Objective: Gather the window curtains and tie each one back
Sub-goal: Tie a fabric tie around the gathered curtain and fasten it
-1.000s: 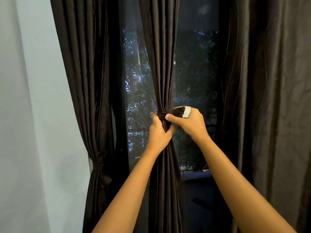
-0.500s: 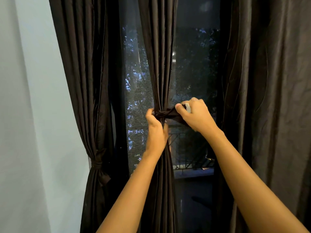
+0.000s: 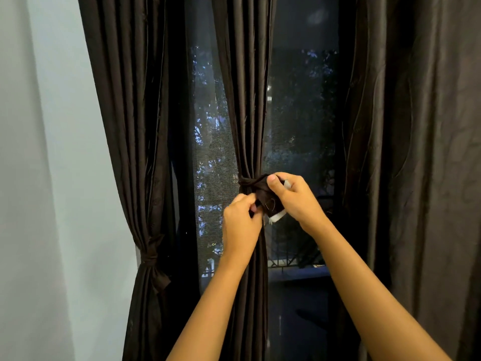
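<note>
Left hand (image 3: pixel 242 223) has dropped off the bunched fabric and now sits just below the wrap; right hand (image 3: pixel 296 201) has turned the strap end downward. Dark brown fabric tie-back band (image 3: pixel 250 182) loops round the narrow middle dark brown pleated curtain (image 3: pixel 247 100), cinching it in front of the dark window pane (image 3: pixel 302 113). Right thumb presses on the band, fingers curled round it, with a white tab (image 3: pixel 277 217) poking out below the palm. Left thumb and fingers are curled, pinching the band's dark loose end, touching the curtain. Left-side dark brown curtain (image 3: pixel 130 126) is already tied with its own knotted band (image 3: pixel 149 261) beside the pale wall (image 3: pixel 52 152). Right-side dark brown curtain (image 3: pixel 416 152) hangs loose.
</note>
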`<state>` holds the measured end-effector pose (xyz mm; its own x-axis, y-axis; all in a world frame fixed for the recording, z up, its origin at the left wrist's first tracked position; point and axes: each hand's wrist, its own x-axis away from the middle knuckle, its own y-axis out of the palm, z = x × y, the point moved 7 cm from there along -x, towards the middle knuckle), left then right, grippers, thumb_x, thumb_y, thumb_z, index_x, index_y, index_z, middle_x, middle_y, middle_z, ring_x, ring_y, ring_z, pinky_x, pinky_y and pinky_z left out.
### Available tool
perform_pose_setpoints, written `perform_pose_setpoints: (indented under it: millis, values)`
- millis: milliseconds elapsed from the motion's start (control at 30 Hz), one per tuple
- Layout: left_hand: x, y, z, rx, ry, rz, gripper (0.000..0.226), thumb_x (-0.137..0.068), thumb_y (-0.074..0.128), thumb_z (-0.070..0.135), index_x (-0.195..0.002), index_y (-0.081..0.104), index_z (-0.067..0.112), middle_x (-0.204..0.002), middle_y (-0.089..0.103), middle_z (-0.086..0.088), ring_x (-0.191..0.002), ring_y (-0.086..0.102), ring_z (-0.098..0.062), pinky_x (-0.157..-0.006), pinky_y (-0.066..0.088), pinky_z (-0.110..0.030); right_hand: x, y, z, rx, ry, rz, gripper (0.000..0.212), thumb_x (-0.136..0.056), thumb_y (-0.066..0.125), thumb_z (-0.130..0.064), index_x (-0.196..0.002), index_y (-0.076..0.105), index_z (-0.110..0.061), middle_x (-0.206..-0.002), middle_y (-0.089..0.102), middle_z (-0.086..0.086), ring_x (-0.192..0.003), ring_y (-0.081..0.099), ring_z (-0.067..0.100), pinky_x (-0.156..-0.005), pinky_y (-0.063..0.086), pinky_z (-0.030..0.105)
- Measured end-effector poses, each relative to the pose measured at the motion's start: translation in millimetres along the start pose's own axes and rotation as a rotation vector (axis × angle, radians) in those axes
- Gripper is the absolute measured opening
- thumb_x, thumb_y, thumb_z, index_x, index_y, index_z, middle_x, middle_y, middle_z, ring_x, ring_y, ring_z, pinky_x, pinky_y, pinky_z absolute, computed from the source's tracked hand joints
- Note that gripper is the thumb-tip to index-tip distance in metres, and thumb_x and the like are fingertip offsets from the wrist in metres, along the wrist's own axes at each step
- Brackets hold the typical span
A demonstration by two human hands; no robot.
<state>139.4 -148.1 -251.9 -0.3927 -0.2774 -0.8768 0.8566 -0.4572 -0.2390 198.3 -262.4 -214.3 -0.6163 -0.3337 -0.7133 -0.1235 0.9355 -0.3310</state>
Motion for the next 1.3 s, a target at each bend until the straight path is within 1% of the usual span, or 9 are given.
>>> perform_pose_setpoints:
  millis: [67, 233, 567, 667, 733, 833, 967, 1100, 1300]
  values:
    - [1, -2, -2, 0.151, -0.169, -0.066, 0.013, -0.088, 0.056, 0.012, -0.080, 0.067, 0.011, -0.069, 0.059, 0.000, -0.060, 0.054, -0.010, -0.058, 0.040, -0.019, 2, 2, -3, 0.054, -0.058, 0.033, 0.032, -0.099, 0.047, -0.030, -0.079, 0.063, -0.010, -0.076, 0.064, 0.009, -0.075, 0.061, 0.025, -0.067, 0.049, 0.040]
    - [3, 8, 1, 1.107, -0.704, -0.312, 0.023, -0.100, 0.044, 0.021, -0.101, 0.066, 0.012, -0.095, 0.073, -0.005, -0.090, 0.070, -0.016, -0.084, 0.056, -0.031, 8, 1, -8, 0.161, -0.129, 0.085, 0.025, -0.098, 0.049, -0.023, -0.078, 0.061, -0.014, -0.068, 0.060, 0.000, -0.060, 0.049, 0.005, -0.055, 0.036, 0.018]
    - [-4, 12, -2, 1.131, -0.725, -0.274, 0.014, -0.095, 0.048, 0.000, -0.098, 0.061, 0.004, -0.084, 0.069, -0.007, -0.071, 0.069, -0.011, -0.064, 0.058, -0.024, 16, -6, -41, 0.483, -0.383, 0.241, 0.020, -0.094, 0.053, -0.013, -0.106, 0.068, -0.018, -0.078, 0.070, 0.001, -0.065, 0.064, 0.018, -0.057, 0.052, 0.033]
    - [1, 14, -6, 1.151, -0.799, -0.275, 0.018, -0.097, 0.042, -0.002, -0.092, 0.058, 0.004, -0.073, 0.061, -0.006, -0.055, 0.062, -0.007, -0.052, 0.053, -0.018, 21, -19, -52, 0.442, -0.482, 0.338, 0.030, -0.086, 0.053, 0.005, -0.101, 0.072, -0.014, -0.079, 0.067, -0.001, -0.069, 0.060, 0.004, -0.067, 0.052, 0.025]
    - [1, 15, -9, 1.159, -0.829, -0.276, 0.020, -0.097, 0.040, -0.004, -0.088, 0.056, 0.005, -0.067, 0.054, -0.002, -0.046, 0.050, -0.002, -0.041, 0.040, -0.012, 21, -23, -47, 0.247, -0.402, 0.314, 0.028, -0.085, 0.055, 0.008, -0.093, 0.073, -0.011, -0.074, 0.064, -0.006, -0.063, 0.060, 0.002, -0.067, 0.047, 0.011]
    - [-2, 14, -14, 1.069, -0.826, -0.274, 0.013, -0.098, 0.039, 0.004, -0.089, 0.049, 0.007, -0.057, 0.046, 0.003, -0.037, 0.033, 0.000, -0.037, 0.019, -0.015, 24, -13, -26, -0.001, -0.170, 0.238, 0.014, -0.086, 0.064, -0.009, -0.084, 0.075, -0.018, -0.079, 0.071, -0.011, -0.078, 0.066, 0.000, -0.072, 0.049, 0.014]
    - [-1, 9, -17, 1.028, -0.833, -0.263, 0.013, -0.102, 0.039, 0.020, -0.105, 0.045, 0.009, -0.059, 0.036, 0.003, -0.035, 0.027, -0.001, -0.043, 0.019, -0.018, 34, 0, -1, -0.275, 0.019, 0.214, 0.013, -0.085, 0.065, -0.011, -0.078, 0.076, -0.014, -0.084, 0.074, -0.003, -0.089, 0.069, 0.008, -0.083, 0.053, 0.025]
    - [-2, 4, -16, 0.950, -0.888, -0.276, 0.032, -0.092, 0.053, 0.046, -0.094, 0.054, 0.014, -0.045, 0.029, 0.008, -0.036, 0.021, -0.004, -0.048, 0.019, -0.019, 38, 15, 9, -0.530, 0.157, 0.136, 0.004, -0.083, 0.070, -0.006, -0.082, 0.074, -0.007, -0.083, 0.073, 0.005, -0.083, 0.069, 0.017, -0.076, 0.056, 0.026]
    - [-9, 3, -22, 0.950, -0.953, -0.210, 0.026, -0.085, 0.070, 0.027, -0.074, 0.051, 0.013, -0.046, 0.025, 0.006, -0.032, 0.019, -0.004, -0.034, 0.017, -0.016, 38, 35, 15, -0.669, 0.349, 0.050, 0.008, -0.080, 0.068, 0.004, -0.081, 0.070, -0.004, -0.071, 0.068, 0.007, -0.071, 0.066, 0.017, -0.067, 0.059, 0.026]
